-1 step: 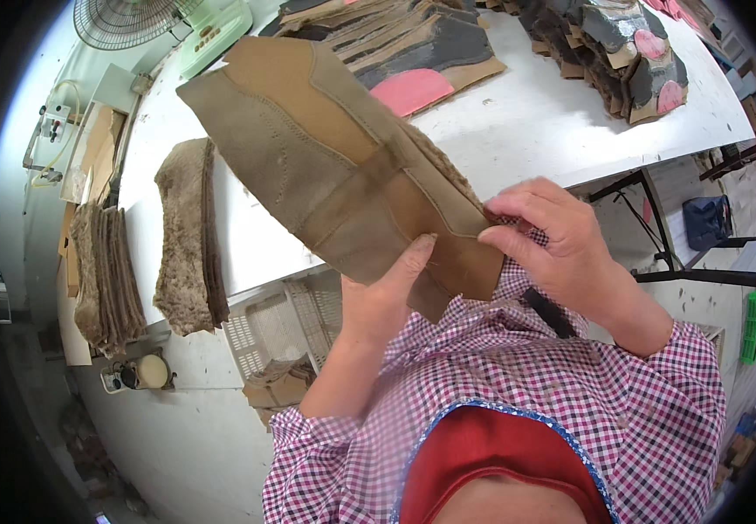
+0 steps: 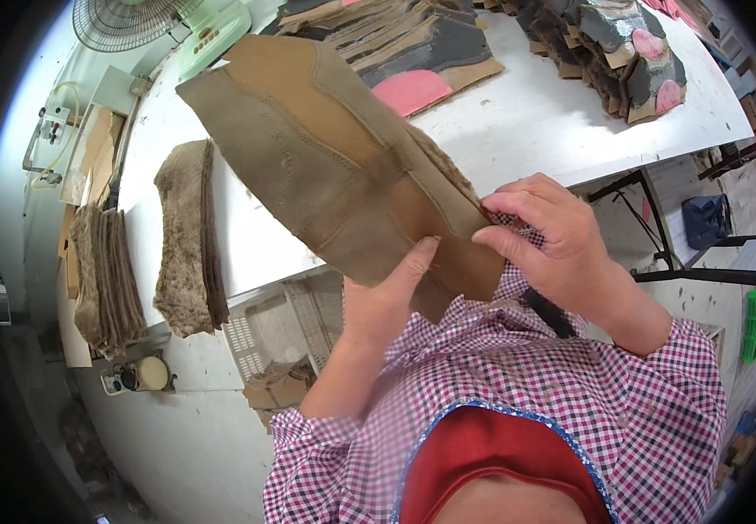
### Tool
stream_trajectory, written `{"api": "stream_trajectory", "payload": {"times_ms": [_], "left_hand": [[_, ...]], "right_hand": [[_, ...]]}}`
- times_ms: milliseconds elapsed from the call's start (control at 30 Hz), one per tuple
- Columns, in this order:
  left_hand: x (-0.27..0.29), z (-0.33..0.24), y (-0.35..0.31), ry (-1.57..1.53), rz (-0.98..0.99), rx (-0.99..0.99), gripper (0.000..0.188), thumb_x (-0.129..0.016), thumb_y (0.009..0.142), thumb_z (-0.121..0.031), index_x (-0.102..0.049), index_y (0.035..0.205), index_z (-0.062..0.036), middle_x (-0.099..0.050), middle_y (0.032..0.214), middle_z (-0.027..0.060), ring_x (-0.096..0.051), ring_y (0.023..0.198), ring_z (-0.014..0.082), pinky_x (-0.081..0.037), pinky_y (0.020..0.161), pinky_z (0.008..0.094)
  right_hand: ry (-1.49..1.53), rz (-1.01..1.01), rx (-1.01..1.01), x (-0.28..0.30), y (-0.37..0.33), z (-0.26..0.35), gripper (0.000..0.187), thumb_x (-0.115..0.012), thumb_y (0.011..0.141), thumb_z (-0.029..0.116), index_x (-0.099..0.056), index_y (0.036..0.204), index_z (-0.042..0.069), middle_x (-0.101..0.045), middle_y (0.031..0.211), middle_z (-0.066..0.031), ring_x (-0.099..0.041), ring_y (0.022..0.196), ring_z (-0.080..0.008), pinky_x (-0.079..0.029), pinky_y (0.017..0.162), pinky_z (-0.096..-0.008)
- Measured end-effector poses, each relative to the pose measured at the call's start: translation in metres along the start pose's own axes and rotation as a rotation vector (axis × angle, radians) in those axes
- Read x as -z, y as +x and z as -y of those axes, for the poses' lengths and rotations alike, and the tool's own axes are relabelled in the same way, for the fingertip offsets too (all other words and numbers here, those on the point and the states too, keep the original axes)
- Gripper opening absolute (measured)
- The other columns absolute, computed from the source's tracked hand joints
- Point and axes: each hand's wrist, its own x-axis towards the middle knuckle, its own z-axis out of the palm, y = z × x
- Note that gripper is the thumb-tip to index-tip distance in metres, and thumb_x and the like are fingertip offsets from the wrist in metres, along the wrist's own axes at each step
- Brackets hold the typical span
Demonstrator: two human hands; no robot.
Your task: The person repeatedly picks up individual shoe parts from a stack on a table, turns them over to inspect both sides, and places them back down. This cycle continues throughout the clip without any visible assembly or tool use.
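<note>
A stitched brown panel with a fur underside, shaped like a boot upper (image 2: pixel 308 157), is held up at a slant over the table's front edge. A lighter tan strip bordered by seams runs down its face. My left hand (image 2: pixel 387 293) grips its lower end, thumb pressed on the face and fingers hidden beneath. At the right edge, my right hand (image 2: pixel 548 231) is closed in a pinch, thumb and forefinger at the border where the fur lining shows. Whether another layer lies under the panel, I cannot tell.
On the white table (image 2: pixel 518 131) stand fur strips (image 2: pixel 188 236) and a stack of fur pieces (image 2: pixel 106 284) at the left. Dark grey and brown panels with pink patches (image 2: pixel 448 52) lie behind, another pile (image 2: pixel 627 61) far right. A plastic crate (image 2: pixel 278 327) sits below the edge.
My right thumb and fingertips have shifted very slightly left at the panel's edge. My left hand and the panel have hardly moved.
</note>
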Motion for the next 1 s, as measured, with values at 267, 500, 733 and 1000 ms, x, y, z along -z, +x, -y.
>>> {"api": "stream_trajectory", "payload": {"times_ms": [267,500,733,1000], "left_hand": [[-0.006,0.004,-0.007,0.052,-0.005,-0.003,0.032,-0.069,0.086,-0.01,-0.058,0.114,0.0029,-0.064,0.107,0.0092,-0.06,0.096,0.018,-0.05,0.083,0.0306],[-0.008,0.007,-0.005,0.081,0.015,-0.025,0.032,-0.069,0.085,-0.006,-0.058,0.114,0.0034,-0.064,0.107,0.0093,-0.061,0.095,0.0179,-0.05,0.082,0.0303],[-0.011,0.006,-0.007,0.192,0.053,-0.015,0.031,-0.07,0.084,-0.007,-0.058,0.111,0.0036,-0.064,0.104,0.0098,-0.061,0.094,0.018,-0.051,0.08,0.0307],[-0.019,0.003,-0.01,0.189,0.063,-0.019,0.034,-0.071,0.084,-0.008,-0.058,0.113,0.0033,-0.064,0.105,0.0101,-0.061,0.094,0.0187,-0.051,0.08,0.0307]], "right_hand": [[0.137,0.028,-0.072,0.0,0.001,0.009,0.012,-0.069,0.079,0.005,-0.062,0.087,-0.001,-0.06,0.076,-0.0106,-0.058,0.062,-0.0222,-0.047,0.056,-0.0313],[0.275,-0.012,-0.105,-0.004,-0.006,0.004,0.008,-0.066,0.082,0.001,-0.061,0.087,-0.002,-0.06,0.075,-0.0109,-0.058,0.061,-0.018,-0.047,0.056,-0.0292],[0.169,-0.041,-0.075,-0.003,0.002,0.011,0.01,-0.067,0.082,0.002,-0.061,0.089,-0.002,-0.059,0.075,-0.0102,-0.058,0.062,-0.0178,-0.047,0.057,-0.0291],[0.377,-0.027,-0.15,0.001,0.003,0.011,0.008,-0.065,0.083,0.001,-0.06,0.088,-0.003,-0.059,0.074,-0.0084,-0.056,0.064,-0.0128,-0.044,0.057,-0.025]]}}
